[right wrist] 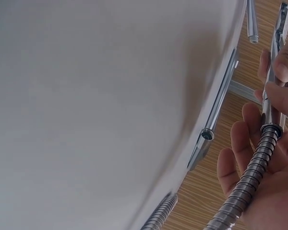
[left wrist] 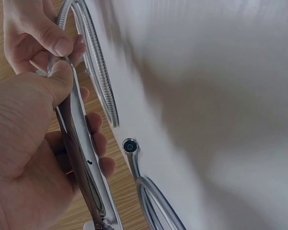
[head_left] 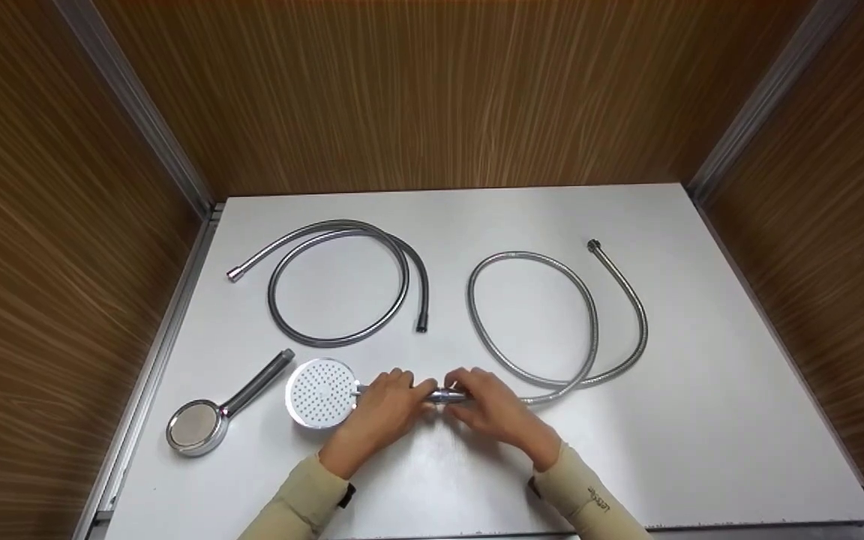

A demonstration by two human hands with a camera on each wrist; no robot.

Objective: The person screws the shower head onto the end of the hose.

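Note:
In the head view my left hand (head_left: 391,405) grips the chrome handle of a shower head (head_left: 321,394) whose round white face, dotted with nozzles, points up. The left wrist view shows fingers curled round that handle (left wrist: 79,139), thumb along it. My right hand (head_left: 498,409) pinches the smooth metal end fitting (right wrist: 269,115) of a ribbed shower hose (head_left: 512,255) at the handle's end. Handle and fitting lie in line and meet between both hands; fingers partly hide the joint. The hose loops away to the right, its free end lying at the back.
A second shower head (head_left: 196,427) with a chrome handle lies at the left of the white table (head_left: 702,450). Behind it a second, darker hose (head_left: 338,343) lies coiled, both ends loose. Wood-grain panels (head_left: 432,97) enclose the table at the back and sides.

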